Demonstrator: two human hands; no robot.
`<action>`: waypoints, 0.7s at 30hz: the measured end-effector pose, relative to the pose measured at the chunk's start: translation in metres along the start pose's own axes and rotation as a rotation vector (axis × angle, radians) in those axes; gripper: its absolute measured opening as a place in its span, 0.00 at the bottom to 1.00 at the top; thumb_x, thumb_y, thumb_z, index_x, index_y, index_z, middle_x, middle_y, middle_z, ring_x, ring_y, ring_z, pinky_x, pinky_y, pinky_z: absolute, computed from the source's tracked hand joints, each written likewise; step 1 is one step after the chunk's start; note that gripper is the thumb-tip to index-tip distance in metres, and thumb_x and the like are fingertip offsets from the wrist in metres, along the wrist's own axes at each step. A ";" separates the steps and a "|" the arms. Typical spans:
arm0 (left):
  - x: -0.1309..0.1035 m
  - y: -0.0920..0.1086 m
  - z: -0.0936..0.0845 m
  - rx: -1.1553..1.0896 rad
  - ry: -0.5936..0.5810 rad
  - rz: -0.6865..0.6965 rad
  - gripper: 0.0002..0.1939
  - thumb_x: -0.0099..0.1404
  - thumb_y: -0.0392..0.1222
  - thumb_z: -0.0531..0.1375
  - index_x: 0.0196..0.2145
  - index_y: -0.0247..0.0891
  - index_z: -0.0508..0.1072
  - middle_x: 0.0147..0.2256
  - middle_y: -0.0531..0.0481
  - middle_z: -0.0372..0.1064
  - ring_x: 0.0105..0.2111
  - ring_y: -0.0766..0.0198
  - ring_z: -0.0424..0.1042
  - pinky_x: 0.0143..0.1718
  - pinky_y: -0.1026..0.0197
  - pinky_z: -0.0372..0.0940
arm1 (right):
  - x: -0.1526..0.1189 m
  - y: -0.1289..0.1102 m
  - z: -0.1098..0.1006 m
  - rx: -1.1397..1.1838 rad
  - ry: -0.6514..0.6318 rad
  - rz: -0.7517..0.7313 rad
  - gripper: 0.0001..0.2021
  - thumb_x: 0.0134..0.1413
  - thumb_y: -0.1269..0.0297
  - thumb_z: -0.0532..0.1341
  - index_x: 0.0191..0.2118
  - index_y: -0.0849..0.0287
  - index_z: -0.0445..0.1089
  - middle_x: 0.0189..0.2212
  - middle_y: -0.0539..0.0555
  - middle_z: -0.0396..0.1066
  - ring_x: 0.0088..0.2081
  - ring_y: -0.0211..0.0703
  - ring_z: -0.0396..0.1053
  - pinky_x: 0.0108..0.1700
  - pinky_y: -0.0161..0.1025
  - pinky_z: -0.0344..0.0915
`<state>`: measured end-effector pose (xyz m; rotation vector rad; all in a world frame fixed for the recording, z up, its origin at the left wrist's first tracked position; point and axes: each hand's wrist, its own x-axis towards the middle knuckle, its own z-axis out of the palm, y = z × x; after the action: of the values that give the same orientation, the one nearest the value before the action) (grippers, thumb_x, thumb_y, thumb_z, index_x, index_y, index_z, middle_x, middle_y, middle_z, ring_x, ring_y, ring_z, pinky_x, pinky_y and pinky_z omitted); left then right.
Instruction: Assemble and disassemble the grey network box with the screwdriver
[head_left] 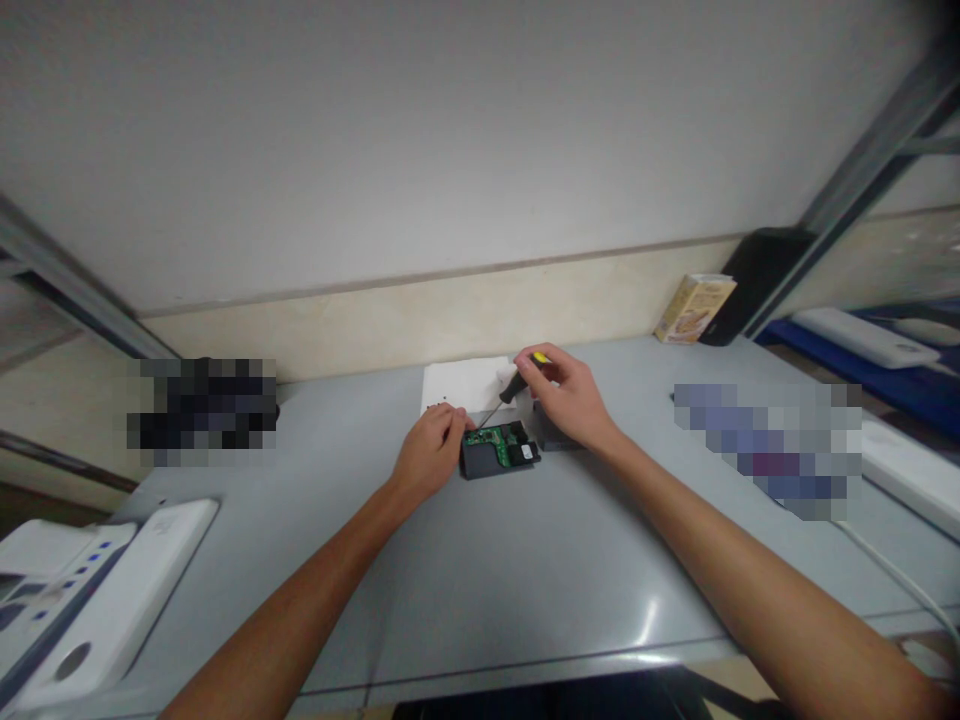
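A dark open casing (482, 463) with a green circuit board (495, 437) in it lies on the grey table. My left hand (433, 447) grips the casing's left end, fingers closed on it. My right hand (564, 390) is wrapped round a black and yellow screwdriver (512, 388), its shaft slanting down to the board's upper left part. Whether the tip touches a screw is too small to tell. A second dark piece (559, 432) lies under my right hand, partly hidden. White paper (459, 382) with a few small dark bits is behind the casing.
White devices (139, 600) stand at the left edge. Blurred-out objects lie at the back left (206, 405) and right (780, 450). A yellow box (696, 308) leans near a black case (757, 280) at the back right. A white cable (892, 575) runs along the right.
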<state>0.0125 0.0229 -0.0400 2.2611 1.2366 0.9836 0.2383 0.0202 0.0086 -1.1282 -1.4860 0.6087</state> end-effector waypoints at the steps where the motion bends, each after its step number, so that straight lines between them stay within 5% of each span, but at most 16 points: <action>1: 0.000 0.000 0.000 0.000 -0.001 0.000 0.23 0.77 0.46 0.46 0.33 0.40 0.77 0.34 0.48 0.75 0.40 0.58 0.73 0.49 0.53 0.65 | 0.000 0.000 0.000 -0.004 -0.003 -0.002 0.17 0.60 0.46 0.61 0.39 0.56 0.74 0.31 0.51 0.71 0.28 0.38 0.65 0.31 0.36 0.63; 21: -0.001 -0.002 0.001 0.013 -0.003 0.007 0.23 0.78 0.47 0.46 0.33 0.40 0.77 0.34 0.47 0.75 0.39 0.58 0.73 0.48 0.54 0.65 | -0.001 -0.005 -0.002 -0.090 -0.003 -0.086 0.15 0.62 0.49 0.61 0.37 0.56 0.74 0.32 0.51 0.73 0.29 0.38 0.65 0.33 0.37 0.62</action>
<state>0.0116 0.0233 -0.0421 2.2773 1.2378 0.9769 0.2382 0.0170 0.0131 -1.1264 -1.5692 0.4888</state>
